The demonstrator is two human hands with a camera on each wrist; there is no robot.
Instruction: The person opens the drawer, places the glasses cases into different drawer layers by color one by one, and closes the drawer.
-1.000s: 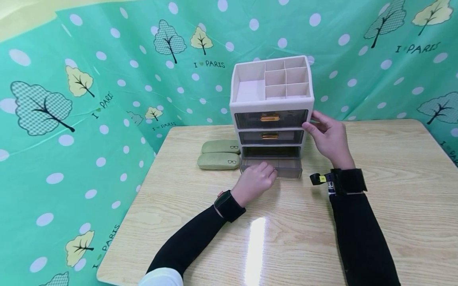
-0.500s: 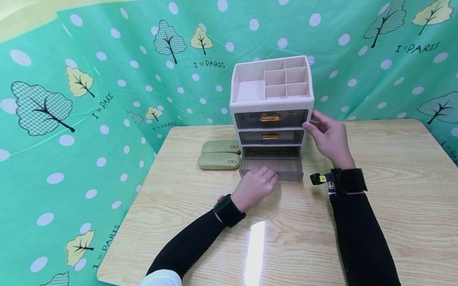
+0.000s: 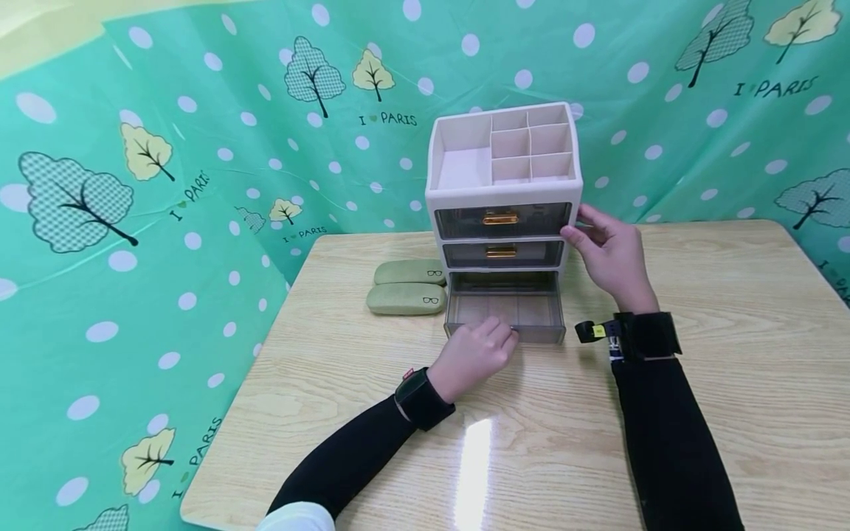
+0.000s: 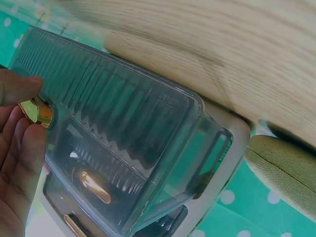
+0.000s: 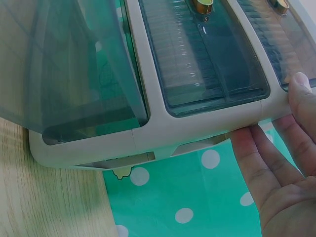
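Note:
A white desktop organizer (image 3: 508,193) with smoky clear drawers and gold handles stands on the table. Its bottom drawer (image 3: 541,333) is pulled out, and no objects show inside. My left hand (image 3: 474,355) pinches that drawer's gold handle (image 4: 37,112) between thumb and fingers, as the left wrist view shows. At the organizer's right side, my right hand (image 3: 614,258) steadies the frame. Its thumb presses the front edge beside the top drawer (image 3: 465,223), and its fingers (image 5: 254,163) lie against the side wall. Both upper drawers are closed.
Two green glasses cases (image 3: 406,299) lie side by side, left of the organizer. A green patterned cloth (image 3: 219,133) hangs behind and left of the wooden table (image 3: 319,332). The right wrist camera's strap (image 3: 645,336) is near the drawer's right.
The left hand has drawn the bottom drawer farther out towards the person. The right hand and the organizer's body have stayed in place.

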